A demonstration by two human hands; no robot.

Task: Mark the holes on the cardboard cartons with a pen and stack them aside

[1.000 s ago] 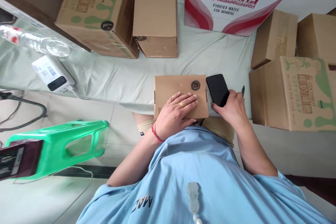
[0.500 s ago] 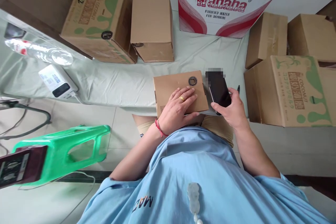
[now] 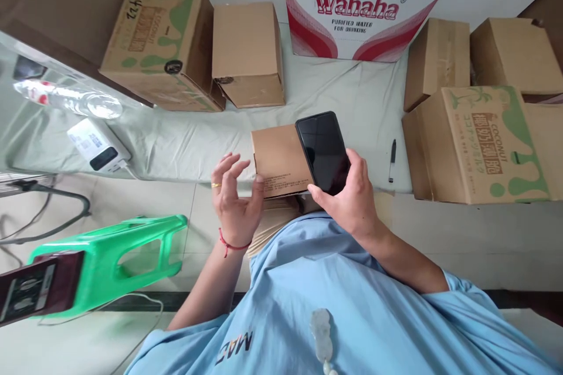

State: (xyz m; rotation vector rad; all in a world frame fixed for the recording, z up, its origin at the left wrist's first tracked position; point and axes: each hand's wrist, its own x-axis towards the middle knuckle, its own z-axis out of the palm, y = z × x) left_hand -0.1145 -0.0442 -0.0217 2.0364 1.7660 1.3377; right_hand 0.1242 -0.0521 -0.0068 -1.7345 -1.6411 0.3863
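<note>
A black smartphone with a dark screen is held in my right hand, the thumb along its near edge and the fingers at its right side. The phone covers the right part of a small brown cardboard box at the table's front edge. My left hand is at the box's left end, fingers apart and curved, holding nothing. Its thumb is at the box's near left corner; whether it touches I cannot tell. To the right of the phone lies a black pen on the cloth.
Cardboard boxes stand behind to the left, with a white Wahaha carton at the back. More cartons are at the right. A power bank and a plastic bottle lie left. A green stool is on the floor.
My right hand has brought the phone leftward over the right part of the box. My left hand has lifted off the box top and moved to its left end. The pen is now uncovered.
</note>
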